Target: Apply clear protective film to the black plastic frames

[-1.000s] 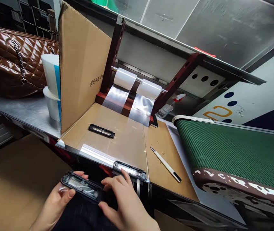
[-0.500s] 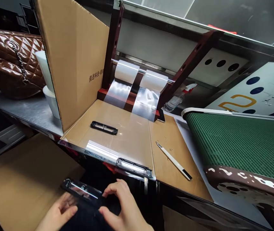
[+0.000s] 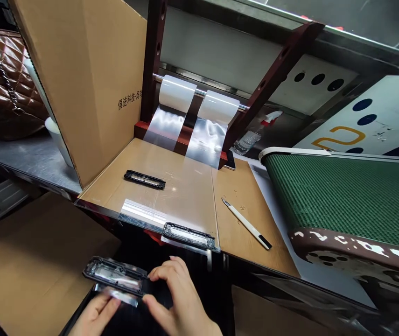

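Observation:
In front of my body, a long black plastic frame (image 3: 92, 269) with a clear middle is held tilted. My right hand (image 3: 181, 294) grips its right end between thumb and fingers. My left hand (image 3: 96, 315) is closed, thumb against fingers, on a shiny clear film strip (image 3: 125, 297) hanging along the frame's lower edge. A similar black frame (image 3: 189, 235) lies at the front edge of the cardboard-topped bench (image 3: 185, 196), on clear film. Another black frame (image 3: 144, 179) rests farther back on the left.
Two film rolls (image 3: 177, 92) hang on a metal bar, their strips running down onto the bench. A white craft knife (image 3: 246, 223) lies right of them. A green conveyor belt (image 3: 353, 200) is on the right; an upright cardboard panel (image 3: 90, 70) stands left. Behind is a spray bottle (image 3: 250, 139).
The held frame has turned so that its face shows more, and a film strip now shows below it. My left hand has moved slightly right and down. The view has shifted a little.

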Available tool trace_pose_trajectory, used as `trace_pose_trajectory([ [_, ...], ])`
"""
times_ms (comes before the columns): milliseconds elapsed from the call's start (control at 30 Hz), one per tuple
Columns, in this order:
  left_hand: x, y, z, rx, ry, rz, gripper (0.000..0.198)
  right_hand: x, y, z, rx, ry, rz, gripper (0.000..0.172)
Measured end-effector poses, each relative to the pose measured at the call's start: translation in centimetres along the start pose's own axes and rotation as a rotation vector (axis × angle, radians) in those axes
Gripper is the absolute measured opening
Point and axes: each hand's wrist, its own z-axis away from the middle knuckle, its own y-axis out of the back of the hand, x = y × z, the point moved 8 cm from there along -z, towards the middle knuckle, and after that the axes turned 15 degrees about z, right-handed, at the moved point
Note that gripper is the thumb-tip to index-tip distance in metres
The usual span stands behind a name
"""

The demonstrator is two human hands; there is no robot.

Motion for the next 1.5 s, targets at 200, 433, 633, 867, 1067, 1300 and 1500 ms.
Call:
trace_pose_trajectory([
  [200, 1.7, 1.5, -0.9, 0.056, -0.069, 0.238, 0.037, 0.3, 0.4, 0.5, 0.02, 0.001, 0.042, 0.031],
  [433, 4.5, 0.3, 0.1, 0.1, 0.008, 0.404, 0.047, 0.4, 0.1, 0.9, 0.0, 0.025, 0.082, 0.032],
  [633, 4.8, 1.7, -0.8, -0.004, 0.1, 0.276, 0.056, 0.3, 0.1, 1.3, -0.004, 0.084, 0.125, 0.025],
  [867, 4.6, 1.1, 0.2, 0.045, 0.046, 0.228, 0.04, 1.6, 0.0, 2.2, 0.054, 0.022, 0.074, 0.023],
  [1067, 4.2, -0.4, 0.3, 0.062, -0.014, 0.143, 0.04, 2.0, -0.3, 2.6, 0.066, 0.005, 0.084, 0.02],
  [1300, 3.7, 0.2, -0.1, 0.088, -0.018, 0.205, 0.035, 2.1, -0.1, 2.8, 0.082, 0.032, 0.08, 0.019],
  [1500, 3.7, 0.1, 0.1, 0.064, 0.031, 0.318, 0.022, 2.5, -0.2, 3.1, 0.091, 0.02, 0.092, 0.021],
])
